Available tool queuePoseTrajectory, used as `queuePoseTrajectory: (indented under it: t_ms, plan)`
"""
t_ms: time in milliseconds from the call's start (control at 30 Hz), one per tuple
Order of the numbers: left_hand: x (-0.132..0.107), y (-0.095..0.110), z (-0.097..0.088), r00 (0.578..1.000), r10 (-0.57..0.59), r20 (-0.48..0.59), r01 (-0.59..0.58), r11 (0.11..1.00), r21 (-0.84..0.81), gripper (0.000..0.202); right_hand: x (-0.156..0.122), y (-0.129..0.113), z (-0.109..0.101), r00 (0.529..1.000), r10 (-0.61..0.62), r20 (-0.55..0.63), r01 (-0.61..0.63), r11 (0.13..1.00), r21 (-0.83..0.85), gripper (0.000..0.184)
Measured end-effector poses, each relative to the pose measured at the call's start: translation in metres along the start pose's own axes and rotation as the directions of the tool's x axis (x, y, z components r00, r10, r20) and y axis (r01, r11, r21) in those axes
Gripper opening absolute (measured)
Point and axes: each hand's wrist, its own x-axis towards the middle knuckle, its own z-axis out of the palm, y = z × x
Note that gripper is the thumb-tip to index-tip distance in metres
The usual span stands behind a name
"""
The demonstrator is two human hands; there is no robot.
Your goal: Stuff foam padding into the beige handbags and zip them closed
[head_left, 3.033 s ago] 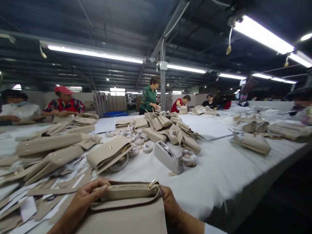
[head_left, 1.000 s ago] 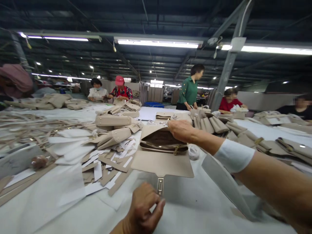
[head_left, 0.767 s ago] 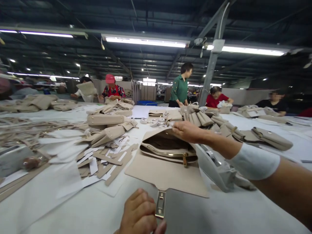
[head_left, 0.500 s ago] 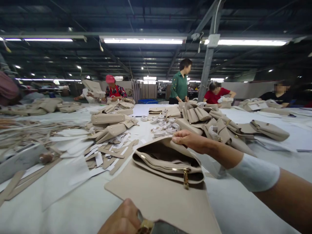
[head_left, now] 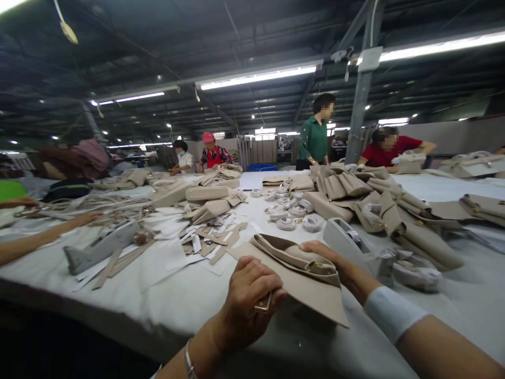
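The tan bag (head_left: 302,276) is located at the near edge of the surface (head_left: 169,300), tilted, with its flap extended toward that edge. The left grip (head_left: 252,287) is clenched around the metal clasp (head_left: 263,303) of the flap. The right grip (head_left: 325,255) grasps the bag at its far right side. A grey tape dispenser (head_left: 349,242) stands just beyond the right grip; wrapped coils (head_left: 313,222) lie farther toward the far edge.
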Motion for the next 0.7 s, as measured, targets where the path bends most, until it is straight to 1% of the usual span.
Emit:
queuePoseTrajectory:
  t_ms: [33,67,100,133,167,233,267,300,333,367,400,433,467,500,533,567,600,633,667,700]
  plan:
    - [-0.004,-0.004,0.007,1.0,0.028,0.0,-0.028,0.999,0.031,0.011,0.002,0.001,-0.005,1.0,0.011,-0.01,-0.011,1.0,-0.003,0.015]
    - [-0.01,-0.009,0.013,0.998,0.052,0.024,-0.053,0.996,0.071,0.017,0.005,0.003,-0.008,1.0,0.019,-0.002,-0.019,1.0,-0.004,0.014]
    - [-0.02,-0.015,0.019,0.995,0.064,0.077,-0.073,0.99,0.119,0.024,0.008,0.005,-0.01,1.0,0.021,0.013,-0.021,1.0,0.003,0.011]
    - [-0.032,-0.021,0.024,0.986,0.065,0.156,-0.092,0.98,0.177,0.033,0.011,0.007,-0.011,0.999,0.027,0.03,-0.027,1.0,0.01,0.009]
    - [-0.046,-0.027,0.029,0.966,0.053,0.253,-0.116,0.964,0.239,0.042,0.014,0.01,-0.011,0.998,0.036,0.048,-0.037,0.999,0.023,0.008]
    - [-0.075,-0.039,0.035,0.909,0.015,0.417,-0.176,0.92,0.349,0.06,0.017,0.016,-0.008,0.994,0.057,0.092,-0.063,0.996,0.061,0.011]
    - [-0.087,-0.043,0.035,0.887,0.008,0.461,-0.204,0.903,0.377,0.066,0.017,0.018,-0.005,0.99,0.068,0.12,-0.078,0.993,0.083,0.014]
    - [-0.096,-0.046,0.031,0.861,-0.009,0.509,-0.21,0.904,0.372,0.072,0.017,0.02,-0.002,0.986,0.075,0.152,-0.092,0.99,0.108,0.017]
    - [-0.1,-0.046,0.023,0.822,-0.035,0.569,-0.19,0.924,0.331,0.076,0.016,0.021,0.001,0.978,0.08,0.191,-0.107,0.985,0.133,0.019]
    - [-0.099,-0.046,0.013,0.759,-0.067,0.648,-0.139,0.955,0.262,0.081,0.015,0.021,0.003,0.969,0.084,0.234,-0.123,0.98,0.157,0.022]
    - [-0.093,-0.044,-0.001,0.69,-0.082,0.719,-0.071,0.981,0.179,0.083,0.014,0.02,0.005,0.959,0.085,0.269,-0.138,0.974,0.181,0.023]
    - [-0.082,-0.043,-0.015,0.601,-0.143,0.786,0.042,0.988,0.148,0.081,0.014,0.02,0.005,0.952,0.086,0.295,-0.151,0.967,0.203,0.025]
    - [-0.068,-0.042,-0.028,0.515,-0.171,0.84,0.158,0.982,0.104,0.079,0.014,0.019,0.005,0.947,0.088,0.309,-0.162,0.961,0.224,0.026]
    - [-0.052,-0.042,-0.039,0.461,-0.148,0.875,0.26,0.965,0.026,0.08,0.015,0.02,0.004,0.945,0.091,0.314,-0.172,0.955,0.241,0.027]
    - [-0.035,-0.042,-0.046,0.451,-0.104,0.886,0.346,0.936,-0.066,0.081,0.016,0.021,0.003,0.946,0.095,0.31,-0.179,0.95,0.255,0.028]
    - [-0.018,-0.043,-0.048,0.489,-0.151,0.859,0.442,0.892,-0.095,0.074,0.018,0.023,0.002,0.948,0.099,0.304,-0.184,0.946,0.266,0.029]
    - [-0.002,-0.043,-0.045,0.562,-0.219,0.797,0.501,0.857,-0.118,0.061,0.02,0.026,0.0,0.949,0.102,0.298,-0.188,0.942,0.278,0.03]
    - [0.013,-0.042,-0.036,0.637,-0.299,0.71,0.526,0.843,-0.117,0.048,0.021,0.03,-0.001,0.951,0.102,0.291,-0.19,0.937,0.293,0.03]
    - [0.026,-0.041,-0.023,0.714,-0.364,0.598,0.519,0.849,-0.103,0.039,0.023,0.034,-0.002,0.953,0.101,0.284,-0.19,0.932,0.309,0.031]
    - [0.038,-0.039,-0.007,0.763,-0.393,0.513,0.498,0.863,-0.079,0.034,0.024,0.038,-0.003,0.956,0.099,0.277,-0.19,0.927,0.324,0.031]
